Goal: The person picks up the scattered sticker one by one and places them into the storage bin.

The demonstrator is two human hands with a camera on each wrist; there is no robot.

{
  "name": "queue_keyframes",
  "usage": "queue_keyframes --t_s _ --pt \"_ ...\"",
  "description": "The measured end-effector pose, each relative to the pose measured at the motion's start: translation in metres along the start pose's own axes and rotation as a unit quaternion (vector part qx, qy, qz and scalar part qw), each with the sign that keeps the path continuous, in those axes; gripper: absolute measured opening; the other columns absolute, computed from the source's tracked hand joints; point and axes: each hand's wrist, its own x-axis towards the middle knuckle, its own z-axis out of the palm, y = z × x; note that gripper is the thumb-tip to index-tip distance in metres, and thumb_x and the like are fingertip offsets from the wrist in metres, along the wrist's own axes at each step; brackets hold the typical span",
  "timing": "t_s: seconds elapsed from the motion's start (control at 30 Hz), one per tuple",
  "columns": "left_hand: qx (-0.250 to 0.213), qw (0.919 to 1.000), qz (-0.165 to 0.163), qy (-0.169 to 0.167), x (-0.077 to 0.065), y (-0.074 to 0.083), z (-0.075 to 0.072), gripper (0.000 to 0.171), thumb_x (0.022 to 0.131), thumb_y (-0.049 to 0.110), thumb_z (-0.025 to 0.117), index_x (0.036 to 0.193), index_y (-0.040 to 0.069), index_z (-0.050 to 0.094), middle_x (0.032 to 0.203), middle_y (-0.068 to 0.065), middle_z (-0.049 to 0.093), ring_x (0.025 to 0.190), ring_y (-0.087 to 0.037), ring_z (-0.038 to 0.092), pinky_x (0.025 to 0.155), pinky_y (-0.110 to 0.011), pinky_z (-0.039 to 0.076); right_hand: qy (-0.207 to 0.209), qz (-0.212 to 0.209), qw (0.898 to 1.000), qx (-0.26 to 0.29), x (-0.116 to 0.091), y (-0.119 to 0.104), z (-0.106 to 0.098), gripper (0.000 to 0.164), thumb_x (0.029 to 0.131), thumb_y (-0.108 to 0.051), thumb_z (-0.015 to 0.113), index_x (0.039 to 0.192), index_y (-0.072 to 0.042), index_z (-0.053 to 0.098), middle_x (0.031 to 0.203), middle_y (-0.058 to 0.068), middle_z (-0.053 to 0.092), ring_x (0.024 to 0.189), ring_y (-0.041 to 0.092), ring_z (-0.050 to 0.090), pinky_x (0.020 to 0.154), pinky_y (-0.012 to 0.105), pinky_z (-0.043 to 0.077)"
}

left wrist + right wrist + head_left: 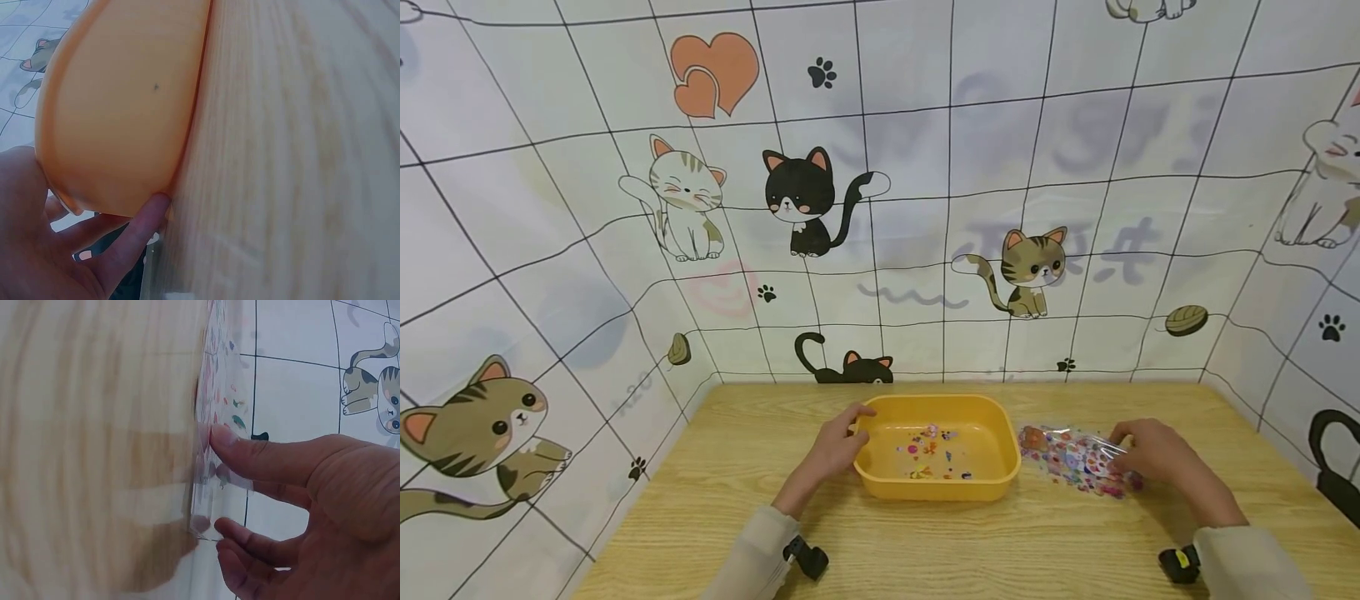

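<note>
A yellow plastic tub (934,490) stands on the wooden table, with several small colourful pieces (931,447) scattered over its floor. At its left end my left hand (837,443) holds the tub, fingers at the rim and a fingertip low against the outer wall (131,106) in the left wrist view. To the right of the tub lies a clear plastic bag (1070,458) full of small colourful pieces, perhaps stickers or sequins. My right hand (1156,450) pinches the bag's right end; in the right wrist view the thumb (234,442) presses on its clear film.
The light wooden table (925,550) meets a white wall covering (910,225) with a cat print at the back and sides. A black looped object (1333,462) sits at the far right edge.
</note>
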Motion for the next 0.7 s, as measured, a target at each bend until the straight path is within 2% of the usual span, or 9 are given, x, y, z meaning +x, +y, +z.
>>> queue_keyframes --t_s 0.07,0.17,0.27,0.37,0.53,0.7 --pt "0.000 1.0000 -0.001 -0.001 0.0002 0.0004 0.0000 0.037 0.097 0.009 0.055 0.133 0.013 0.062 0.141 -0.026 0.058 0.099 -0.034 0.071 0.049 -0.033 0.058 0.004 0.010 1.000 -0.008 -0.0005 -0.0016 -0.0005 0.031 0.079 -0.021 0.084 0.100 -0.002 0.073 0.090 0.015 0.071 0.077 0.024 0.055 0.070 0.043 0.045" --pt "0.005 1.0000 -0.005 0.001 0.0003 0.0005 0.0001 0.037 0.098 0.010 0.055 0.133 0.015 0.062 0.143 -0.025 0.057 0.102 -0.034 0.070 0.050 -0.032 0.058 0.004 0.016 1.000 -0.013 -0.0006 -0.0030 -0.0011 0.033 0.078 -0.022 0.085 0.101 -0.001 0.072 0.095 0.020 0.072 0.078 0.026 0.055 0.073 0.046 0.046" --pt "0.018 0.9998 -0.003 0.006 -0.0002 0.0009 0.0000 0.037 0.097 0.010 0.055 0.133 0.015 0.063 0.144 -0.023 0.058 0.104 -0.034 0.069 0.054 -0.031 0.058 -0.003 0.020 1.000 -0.006 -0.0004 -0.0046 -0.0015 0.034 0.079 -0.020 0.084 0.104 0.000 0.072 0.101 0.026 0.070 0.079 0.027 0.053 0.070 0.043 0.048" --pt "0.026 0.9996 -0.002 0.008 -0.0011 0.0023 -0.0004 0.037 0.097 0.010 0.055 0.132 0.014 0.063 0.143 -0.022 0.059 0.103 -0.033 0.069 0.058 -0.030 0.058 0.001 0.016 1.000 -0.005 -0.0013 -0.0056 -0.0015 0.035 0.080 -0.018 0.082 0.107 0.002 0.071 0.100 0.026 0.070 0.079 0.027 0.055 0.068 0.042 0.049" --pt "0.021 0.9998 -0.001 0.005 -0.0022 0.0040 -0.0010 0.037 0.097 0.010 0.054 0.133 0.013 0.062 0.144 -0.023 0.059 0.105 -0.035 0.069 0.057 -0.033 0.059 0.010 0.005 1.000 0.010 -0.0030 -0.0050 0.0008 0.039 0.080 -0.014 0.080 0.111 0.006 0.069 0.094 0.022 0.069 0.077 0.026 0.058 0.066 0.042 0.049" --pt "0.034 0.9994 0.005 0.007 -0.0018 0.0033 -0.0010 0.036 0.097 0.011 0.054 0.132 0.013 0.063 0.143 -0.021 0.060 0.107 -0.036 0.069 0.063 -0.031 0.059 0.010 0.004 1.000 0.024 -0.0034 -0.0048 0.0016 0.039 0.081 -0.011 0.077 0.114 0.007 0.068 0.096 0.023 0.069 0.074 0.023 0.053 0.063 0.037 0.044"
